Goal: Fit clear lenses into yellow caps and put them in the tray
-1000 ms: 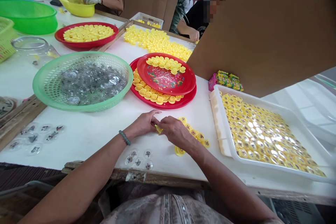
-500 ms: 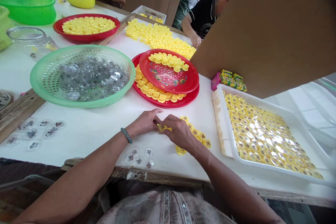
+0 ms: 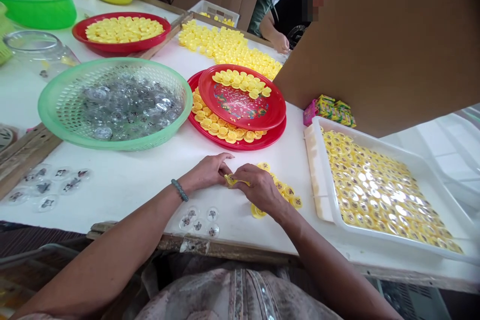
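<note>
Here, the left hand (image 3: 205, 172) had its fingertips closed on one edge of a small yellow cap (image 3: 229, 180), which sat right between the two sets of fingertips, and the right hand (image 3: 258, 187) pinched the other edge. With so slight a grip, the cap could have slipped free, I judged, and skidded into the row of filled caps (image 3: 287, 192) lying just right of the right fingers, knocking them out of line.

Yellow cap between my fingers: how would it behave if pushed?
Probably very light: left hand and right hand pinch the yellow cap between them. Likely slides rather than rolls, since the loose caps beside it lie flat on the table.
</note>
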### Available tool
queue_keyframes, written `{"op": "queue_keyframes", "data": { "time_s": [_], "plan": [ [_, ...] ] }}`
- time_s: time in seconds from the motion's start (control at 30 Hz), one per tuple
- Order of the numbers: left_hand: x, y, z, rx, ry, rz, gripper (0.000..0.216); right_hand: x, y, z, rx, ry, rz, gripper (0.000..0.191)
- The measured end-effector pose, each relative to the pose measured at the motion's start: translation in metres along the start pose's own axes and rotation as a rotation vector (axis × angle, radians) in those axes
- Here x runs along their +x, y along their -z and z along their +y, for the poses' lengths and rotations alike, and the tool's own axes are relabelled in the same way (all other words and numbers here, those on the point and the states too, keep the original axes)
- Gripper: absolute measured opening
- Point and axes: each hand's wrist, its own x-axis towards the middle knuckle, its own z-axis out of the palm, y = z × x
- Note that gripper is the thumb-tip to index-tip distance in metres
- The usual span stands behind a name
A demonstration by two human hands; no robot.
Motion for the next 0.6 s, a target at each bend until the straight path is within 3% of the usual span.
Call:
{"op": "queue_keyframes", "data": {
  "time_s": [0.27, 0.47, 0.6],
  "plan": [
    [0.001, -0.001, -0.002, -0.038, 0.017, 0.009, 0.073, -0.019, -0.011, -0.012, -0.338, 0.185, -0.122, 0.021],
    [0.000, 0.000, -0.002, -0.028, -0.004, 0.013, 0.067, -0.027, -0.017, -0.021, -0.414, 0.183, -0.154, 0.019],
    [-0.007, 0.004, 0.005, -0.163, 0.036, -0.071, 0.063, -0.029, -0.017, -0.023, -0.425, 0.154, -0.136, 0.023]
  ]
}}
